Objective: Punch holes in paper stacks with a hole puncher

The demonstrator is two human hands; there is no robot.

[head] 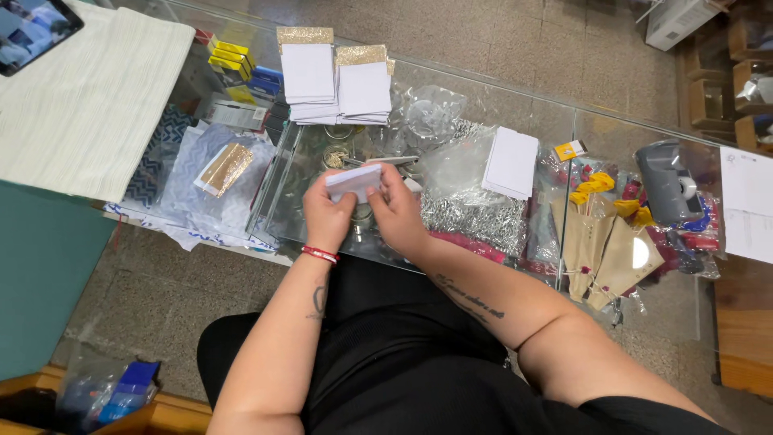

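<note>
Both forearms reach forward over the glass counter (515, 109). The left hand (326, 216) and right hand (397, 211) are curled, fingers pinching a small white card stack (353, 180) between them, above the counter.

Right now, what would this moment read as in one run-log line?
left hand: holds small white card stack | right hand: grips same stack | surface: glass counter | nearby: white card piles, tape dispenser

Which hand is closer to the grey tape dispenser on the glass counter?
Right. The right hand lies left of the grey tape dispenser in the picture; the left hand is farther left, both holding a small white card.
</note>
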